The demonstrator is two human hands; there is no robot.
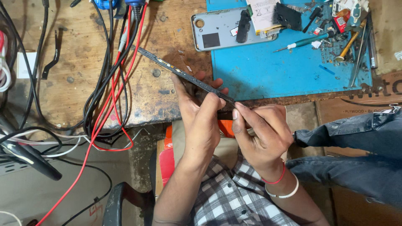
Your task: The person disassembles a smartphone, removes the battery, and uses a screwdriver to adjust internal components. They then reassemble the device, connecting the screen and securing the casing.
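Above the bench edge we hold a thin phone [184, 75] edge-on, slanting up-left; our left hand [199, 115] grips its middle, our right hand [261, 134] pinches the near end.

checked shirt [234, 196], red thread, white bangle [289, 193]

1. The light is soft and even, daylight-like, seeming to fall from above, with no harsh hot spots.
2. The blue mat [272, 71] reads bright and saturated; the wooden bench [75, 79] is duller and mottled.
3. Shadows are weak: a faint dark patch lies under the hands, and the space below the bench at lower left goes dim.
4. Focus is sharp across the middle.
5. Straight edges bow slightly toward the corners, a wide-lens effect.
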